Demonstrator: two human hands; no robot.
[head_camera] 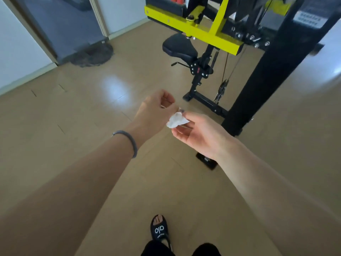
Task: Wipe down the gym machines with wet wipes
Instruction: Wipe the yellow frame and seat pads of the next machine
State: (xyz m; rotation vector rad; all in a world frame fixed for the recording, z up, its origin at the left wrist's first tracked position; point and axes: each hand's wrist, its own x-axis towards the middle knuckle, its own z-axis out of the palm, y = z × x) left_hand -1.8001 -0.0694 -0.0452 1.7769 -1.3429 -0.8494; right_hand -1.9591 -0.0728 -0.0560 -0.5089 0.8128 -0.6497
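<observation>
While both hands pinch the crumpled wet wipe, left hand and right hand, careless tugging could tear it before the gym machine.

Both hands outstretched, fingers curled

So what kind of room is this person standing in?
Most likely a small gym or home workout room. A yellow-and-black weight machine with a padded seat and cables stands on the smooth floor, and both hands hold a wipe.
</observation>
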